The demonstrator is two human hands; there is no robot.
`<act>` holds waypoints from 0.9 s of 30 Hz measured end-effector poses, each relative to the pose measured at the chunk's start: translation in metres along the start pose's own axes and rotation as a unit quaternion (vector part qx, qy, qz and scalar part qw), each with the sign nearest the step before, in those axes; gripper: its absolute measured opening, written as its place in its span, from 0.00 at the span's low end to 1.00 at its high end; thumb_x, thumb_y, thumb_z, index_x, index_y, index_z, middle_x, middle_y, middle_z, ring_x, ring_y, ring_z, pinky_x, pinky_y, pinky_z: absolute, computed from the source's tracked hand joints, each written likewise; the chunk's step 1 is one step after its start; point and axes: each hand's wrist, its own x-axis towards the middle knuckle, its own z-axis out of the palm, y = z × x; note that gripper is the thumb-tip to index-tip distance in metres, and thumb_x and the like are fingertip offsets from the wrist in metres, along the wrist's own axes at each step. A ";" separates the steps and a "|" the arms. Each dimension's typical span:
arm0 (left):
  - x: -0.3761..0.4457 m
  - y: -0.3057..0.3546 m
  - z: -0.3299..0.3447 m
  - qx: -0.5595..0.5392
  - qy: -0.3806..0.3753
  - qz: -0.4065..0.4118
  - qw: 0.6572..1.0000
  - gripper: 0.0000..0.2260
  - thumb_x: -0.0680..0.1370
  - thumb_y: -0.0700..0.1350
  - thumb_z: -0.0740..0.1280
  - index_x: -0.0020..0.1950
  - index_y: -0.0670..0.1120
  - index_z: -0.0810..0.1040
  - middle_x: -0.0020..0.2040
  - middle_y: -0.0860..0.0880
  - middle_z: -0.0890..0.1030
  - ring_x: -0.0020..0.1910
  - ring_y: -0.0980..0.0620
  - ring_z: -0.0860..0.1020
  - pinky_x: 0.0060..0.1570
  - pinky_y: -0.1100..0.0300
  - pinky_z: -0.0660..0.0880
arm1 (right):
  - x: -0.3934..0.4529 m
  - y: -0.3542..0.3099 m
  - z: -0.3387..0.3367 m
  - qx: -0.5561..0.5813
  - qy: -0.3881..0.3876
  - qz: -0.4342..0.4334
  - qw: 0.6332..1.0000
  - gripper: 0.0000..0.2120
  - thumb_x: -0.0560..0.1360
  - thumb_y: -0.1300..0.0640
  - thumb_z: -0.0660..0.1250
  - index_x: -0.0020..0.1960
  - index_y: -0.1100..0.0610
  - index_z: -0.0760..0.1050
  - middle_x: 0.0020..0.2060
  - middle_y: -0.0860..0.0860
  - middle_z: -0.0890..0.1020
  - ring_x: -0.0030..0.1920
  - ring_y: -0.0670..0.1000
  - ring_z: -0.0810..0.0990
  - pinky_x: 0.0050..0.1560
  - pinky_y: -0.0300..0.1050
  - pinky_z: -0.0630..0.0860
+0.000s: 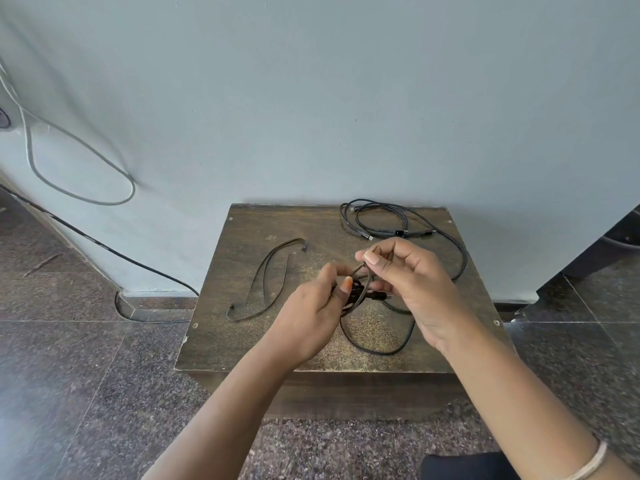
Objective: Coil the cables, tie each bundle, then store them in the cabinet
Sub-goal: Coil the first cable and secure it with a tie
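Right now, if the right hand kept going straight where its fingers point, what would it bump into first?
Probably the left hand. The right hand points left across the wooden table, pinching the black cable both hands hold. Depth is unclear, so it might only brush it.

Two bare forearms without sleeves, thin pale bangle (593, 463) on the right wrist, short unpainted nails on the fingers (371, 258)

I see a worn wooden bench (242, 334) vs. the wall. On it: thin cable (263, 271) looped at left, black cable bundle (377, 220) at back right, w/ one strand (377, 348) trailing to front.
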 end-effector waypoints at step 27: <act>-0.005 0.005 0.018 -0.147 -0.140 -0.026 0.979 0.10 0.79 0.50 0.63 0.43 0.45 0.76 0.31 0.54 0.73 0.28 0.58 0.68 0.30 0.65 0.65 | 0.012 0.008 -0.021 0.359 0.197 0.114 0.905 0.08 0.80 0.61 0.58 0.44 0.55 0.72 0.33 0.50 0.83 0.38 0.50 0.85 0.39 0.43 0.80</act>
